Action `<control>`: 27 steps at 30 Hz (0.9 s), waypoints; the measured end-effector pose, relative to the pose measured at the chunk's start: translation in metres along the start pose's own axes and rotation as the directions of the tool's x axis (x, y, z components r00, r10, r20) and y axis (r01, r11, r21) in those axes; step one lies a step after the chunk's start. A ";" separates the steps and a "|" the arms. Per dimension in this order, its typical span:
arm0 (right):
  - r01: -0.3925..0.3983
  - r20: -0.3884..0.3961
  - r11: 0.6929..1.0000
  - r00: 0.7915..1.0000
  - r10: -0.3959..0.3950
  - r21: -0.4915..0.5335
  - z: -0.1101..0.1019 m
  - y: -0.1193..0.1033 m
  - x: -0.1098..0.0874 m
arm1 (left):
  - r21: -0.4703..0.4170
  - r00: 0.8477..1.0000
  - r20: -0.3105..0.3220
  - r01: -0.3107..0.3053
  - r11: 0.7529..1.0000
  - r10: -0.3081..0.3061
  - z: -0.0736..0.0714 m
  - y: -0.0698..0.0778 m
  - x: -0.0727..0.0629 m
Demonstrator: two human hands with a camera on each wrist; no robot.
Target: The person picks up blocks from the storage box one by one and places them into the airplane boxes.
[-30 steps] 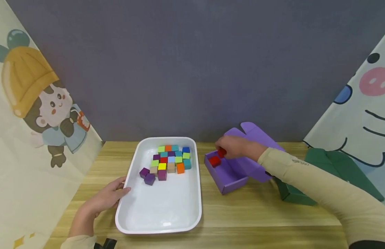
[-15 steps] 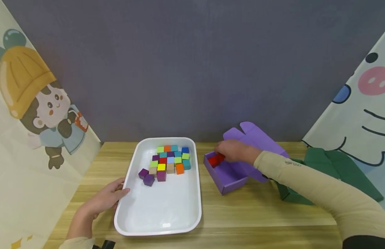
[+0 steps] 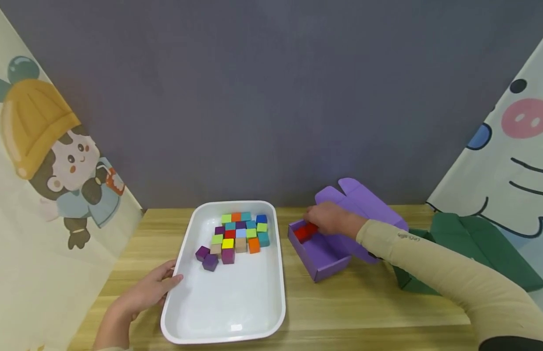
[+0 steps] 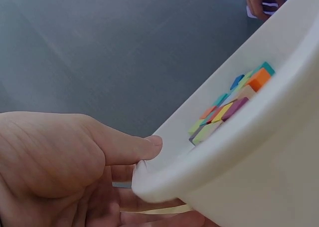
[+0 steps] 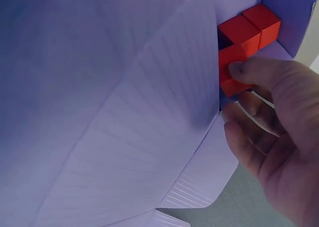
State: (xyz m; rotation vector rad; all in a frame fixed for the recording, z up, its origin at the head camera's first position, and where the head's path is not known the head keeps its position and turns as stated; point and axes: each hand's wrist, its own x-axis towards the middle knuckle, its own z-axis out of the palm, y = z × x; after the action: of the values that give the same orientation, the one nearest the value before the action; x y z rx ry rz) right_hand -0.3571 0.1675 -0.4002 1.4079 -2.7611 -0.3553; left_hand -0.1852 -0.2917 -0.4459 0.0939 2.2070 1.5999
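"Left grip [image 3: 146,291]?"
"Pinching the rim of the white tray [image 3: 229,309], fingers partly hidden."
"Right grip [image 3: 330,218]?"
"Thumb touching a red cube [image 5: 227,61] in the purple box [image 3: 333,269]; the cube's far side is hidden, so pinched or not, I can't tell."

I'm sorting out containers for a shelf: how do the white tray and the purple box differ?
The white tray is larger; the purple box is smaller. The white tray has rounded corners and no visible lid; the purple box has sharp corners and a raised lid. The white tray holds many-coloured blocks; the purple box shows only red blocks. Both are open-topped.
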 end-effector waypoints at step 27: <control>0.013 0.065 0.995 0.998 -0.007 -0.097 0.011 -0.002 0.006 | -0.015 1.000 -0.003 0.001 1.000 -0.001 0.003 0.003 -0.001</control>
State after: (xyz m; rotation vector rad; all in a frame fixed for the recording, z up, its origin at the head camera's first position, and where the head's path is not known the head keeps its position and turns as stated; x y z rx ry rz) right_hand -0.3608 0.1640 -0.4119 1.4126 -2.7456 -0.5367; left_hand -0.1836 -0.2887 -0.4438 0.0862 2.1965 1.6164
